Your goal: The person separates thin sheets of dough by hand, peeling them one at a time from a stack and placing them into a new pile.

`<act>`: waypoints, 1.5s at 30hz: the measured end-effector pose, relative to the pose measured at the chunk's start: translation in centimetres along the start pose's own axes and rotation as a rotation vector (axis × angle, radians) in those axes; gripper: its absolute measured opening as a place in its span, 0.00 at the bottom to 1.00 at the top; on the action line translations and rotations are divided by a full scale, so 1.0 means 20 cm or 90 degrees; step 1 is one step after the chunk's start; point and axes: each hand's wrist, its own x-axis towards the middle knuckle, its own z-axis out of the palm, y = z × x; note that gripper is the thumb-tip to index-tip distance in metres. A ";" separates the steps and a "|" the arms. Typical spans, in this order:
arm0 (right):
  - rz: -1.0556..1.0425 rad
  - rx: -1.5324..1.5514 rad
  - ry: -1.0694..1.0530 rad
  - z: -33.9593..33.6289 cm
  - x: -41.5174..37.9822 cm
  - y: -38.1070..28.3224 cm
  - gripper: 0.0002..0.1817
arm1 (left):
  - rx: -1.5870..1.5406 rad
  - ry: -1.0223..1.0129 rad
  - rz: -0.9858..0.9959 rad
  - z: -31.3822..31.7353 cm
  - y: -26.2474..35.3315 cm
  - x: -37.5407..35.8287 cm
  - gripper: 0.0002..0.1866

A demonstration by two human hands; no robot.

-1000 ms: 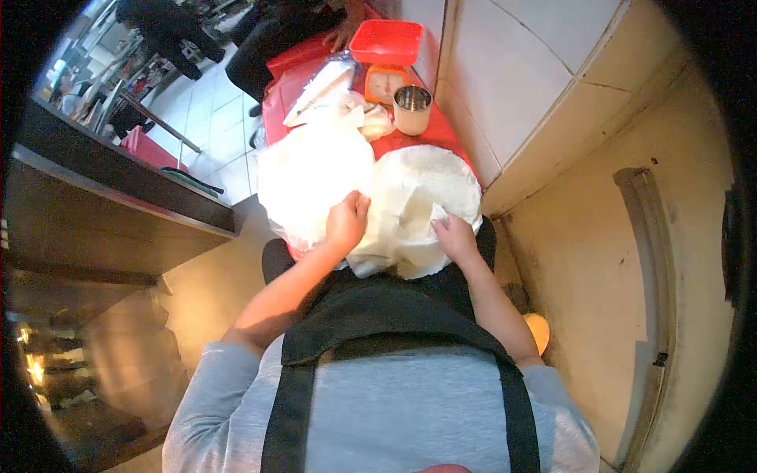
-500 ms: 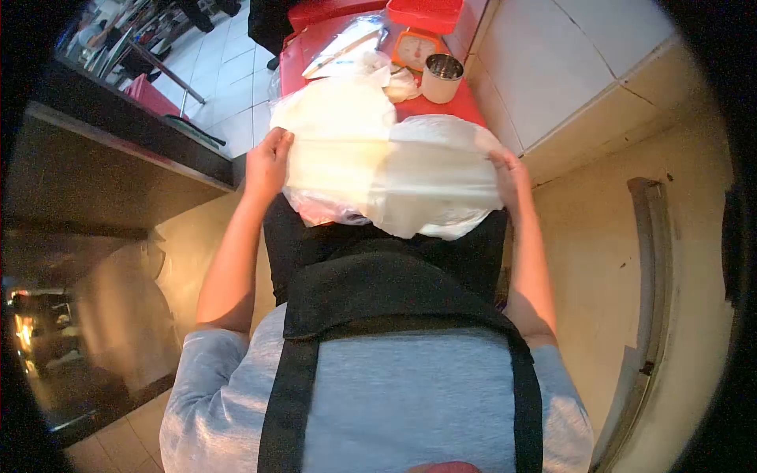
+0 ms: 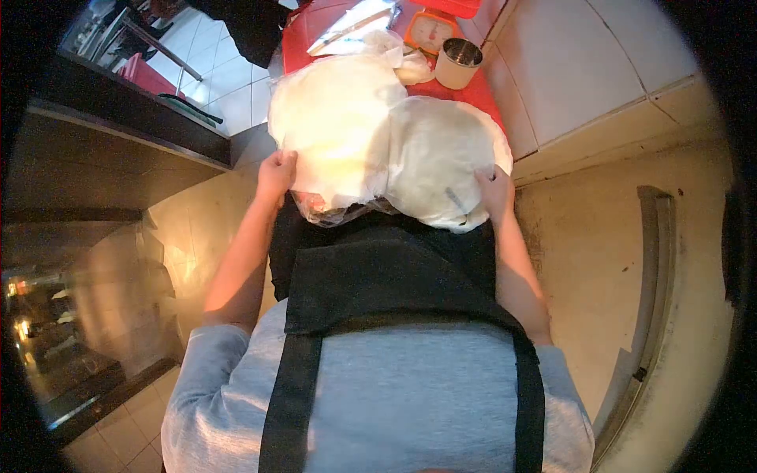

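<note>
Two overlapping piles of thin, round, pale sheets like dough wrappers lie across my lap and the red surface. The left pile rests on clear plastic film, brightly lit. The right pile is in shade, with a small dark mark near its lower edge. My left hand is closed in a pinch at the lower left edge of the left pile. At the right pile's right side, my right hand pinches a sheet edge between thumb and fingers.
Beyond the piles, a red surface holds an orange dial scale, a metal cup and a plastic packet. A tiled wall is close on my right, a dark counter on my left. A person in dark clothes stands ahead.
The sheet that stretched between my hands across both piles now lies down over the right pile. My right hand has moved inward and slightly down; my left hand has dropped lower.
</note>
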 end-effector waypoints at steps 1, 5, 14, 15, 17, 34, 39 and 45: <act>-0.031 -0.018 0.073 0.01 -0.03 -0.05 0.13 | 0.001 0.106 0.075 0.04 0.01 -0.02 0.12; -0.033 0.122 0.232 0.02 -0.07 -0.18 0.13 | -0.042 0.198 0.223 0.00 -0.03 0.04 0.11; 0.063 0.088 0.127 -0.23 0.04 0.08 0.15 | -0.286 0.103 -0.029 -0.52 0.15 0.02 0.15; 0.086 0.098 0.097 -0.24 0.03 0.09 0.15 | -0.334 0.054 -0.038 -0.51 0.22 0.00 0.16; 0.137 0.317 0.034 -0.22 0.01 0.14 0.14 | -0.428 -0.039 -0.060 -0.42 0.36 -0.08 0.18; 0.142 0.740 0.096 -0.36 -0.17 0.03 0.20 | -0.437 -0.018 0.162 0.26 0.58 0.35 0.23; 0.013 0.604 0.094 -0.71 -0.21 -0.53 0.28 | -0.061 0.056 0.111 0.21 0.17 0.27 0.35; -0.040 0.525 -0.106 -0.69 -0.08 -0.88 0.30 | 0.108 0.050 0.153 0.12 0.11 0.26 0.38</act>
